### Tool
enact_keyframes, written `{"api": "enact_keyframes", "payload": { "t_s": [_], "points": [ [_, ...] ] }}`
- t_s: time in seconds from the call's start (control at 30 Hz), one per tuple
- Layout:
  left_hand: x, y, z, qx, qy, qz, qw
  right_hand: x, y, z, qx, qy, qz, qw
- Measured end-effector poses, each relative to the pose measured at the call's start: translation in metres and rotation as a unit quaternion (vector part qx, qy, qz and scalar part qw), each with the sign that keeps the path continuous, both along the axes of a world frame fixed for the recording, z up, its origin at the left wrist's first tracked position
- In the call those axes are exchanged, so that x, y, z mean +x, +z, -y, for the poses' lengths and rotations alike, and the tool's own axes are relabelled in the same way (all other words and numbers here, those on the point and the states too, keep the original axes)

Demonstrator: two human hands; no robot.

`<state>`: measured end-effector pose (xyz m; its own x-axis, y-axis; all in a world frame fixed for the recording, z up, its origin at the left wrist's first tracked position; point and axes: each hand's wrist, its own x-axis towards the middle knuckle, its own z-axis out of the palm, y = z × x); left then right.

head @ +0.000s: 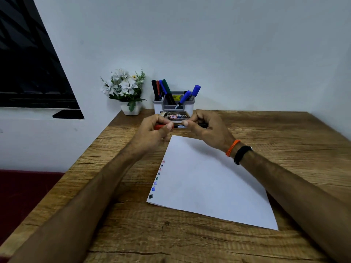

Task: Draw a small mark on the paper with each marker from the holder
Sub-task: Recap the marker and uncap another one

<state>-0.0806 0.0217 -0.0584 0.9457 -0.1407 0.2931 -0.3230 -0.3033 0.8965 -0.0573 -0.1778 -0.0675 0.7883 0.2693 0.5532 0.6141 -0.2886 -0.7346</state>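
Both hands hold one red-capped marker (177,126) level above the paper's far corner: left hand (152,130) grips the red cap, right hand (206,126) the black barrel. Paper (209,183) lies mid-desk, a column of about eight small marks (157,178) down its left edge. Holder (173,106) at the desk's (114,215) far edge keeps black, red, green and blue markers; task looks well advanced.

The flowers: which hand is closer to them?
Left. The left hand is just right of and in front of the flowers; the right hand is farther right, past the holder.
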Motion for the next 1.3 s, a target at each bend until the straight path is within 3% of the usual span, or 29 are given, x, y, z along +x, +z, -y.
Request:
{"api": "enact_keyframes", "payload": {
  "t_s": [0.1, 0.23, 0.4, 0.53, 0.57, 0.63, 0.7, 0.8, 0.9, 1.3],
  "points": [
    [0.002, 0.004, -0.007, -0.105, 0.051, -0.002, 0.993, -0.005, 0.002, -0.007, 0.005, 0.021, -0.017, 1.000],
    [0.000, 0.008, -0.005, -0.197, 0.098, -0.008, 0.975, -0.008, 0.000, -0.022, -0.045, -0.033, -0.008, 0.998],
    [-0.007, 0.010, 0.005, -0.220, 0.069, 0.019, 0.973, -0.015, 0.015, -0.030, -0.167, -0.041, 0.095, 0.981],
    [-0.006, 0.010, 0.003, -0.213, 0.044, 0.022, 0.976, -0.019, 0.025, -0.026, -0.156, -0.028, 0.105, 0.982],
    [-0.004, 0.008, 0.000, -0.177, 0.050, 0.023, 0.983, -0.017, 0.026, -0.026, -0.139, -0.026, 0.095, 0.985],
    [0.004, -0.001, -0.010, 0.003, 0.098, 0.040, 0.994, -0.012, 0.031, -0.025, -0.105, -0.029, 0.075, 0.991],
    [0.012, -0.015, -0.022, 0.216, 0.125, 0.061, 0.966, -0.004, 0.039, -0.026, -0.082, -0.052, 0.065, 0.993],
    [0.026, -0.034, -0.032, 0.387, 0.092, 0.061, 0.915, 0.015, 0.055, -0.034, -0.066, -0.075, 0.075, 0.992],
    [0.032, -0.042, -0.033, 0.426, 0.092, 0.017, 0.900, 0.040, 0.074, -0.045, -0.062, -0.090, 0.095, 0.989],
    [0.034, -0.042, -0.032, 0.435, 0.102, 0.022, 0.894, 0.116, 0.082, -0.083, -0.111, -0.132, 0.118, 0.978]
  ]
}}
